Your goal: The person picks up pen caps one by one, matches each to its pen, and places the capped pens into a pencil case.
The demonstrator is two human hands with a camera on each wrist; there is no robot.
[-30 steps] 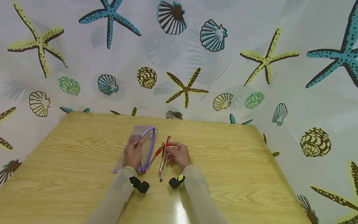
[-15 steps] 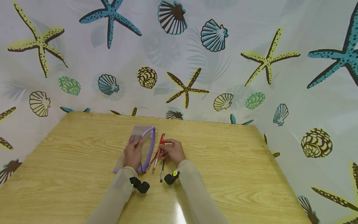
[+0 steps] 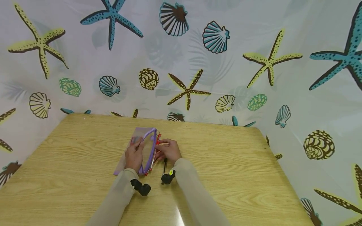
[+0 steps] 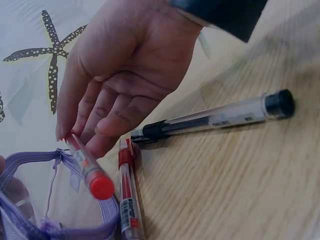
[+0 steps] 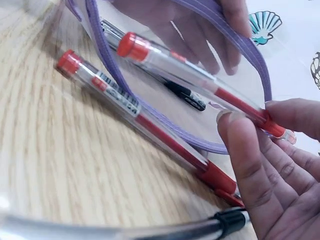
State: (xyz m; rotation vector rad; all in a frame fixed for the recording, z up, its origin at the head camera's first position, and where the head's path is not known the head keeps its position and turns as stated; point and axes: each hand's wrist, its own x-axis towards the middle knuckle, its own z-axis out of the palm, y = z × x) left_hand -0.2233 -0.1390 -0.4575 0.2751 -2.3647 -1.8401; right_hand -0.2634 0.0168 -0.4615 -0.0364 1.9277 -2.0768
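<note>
My left hand (image 3: 134, 157) grips the edge of a see-through zip pouch (image 3: 121, 165) with a purple zipper band (image 5: 106, 52), its mouth spread wide. Between thumb and fingertips, my right hand (image 3: 169, 150) pinches a red gel pen (image 5: 187, 75) near its capped end. In the right wrist view the held pen slants across the pouch's opening, its red end cap over the mouth. A second red pen (image 4: 128, 195) lies on the table right beside the pouch. One black pen (image 4: 220, 120) rests close by, partly under my right wrist. Through the clear plastic another black pen (image 5: 182, 94) shows inside.
The wooden table (image 3: 226, 166) spreads out on both sides of my hands. A curtain (image 3: 181, 47) printed with starfish and shells hangs behind it and along its sides. Small black wrist cameras (image 3: 140, 187) sit on both sleeves.
My right hand has carried the red pen leftward, from above the loose pens to the pouch's mouth. The left hand and pouch have stayed in place.
</note>
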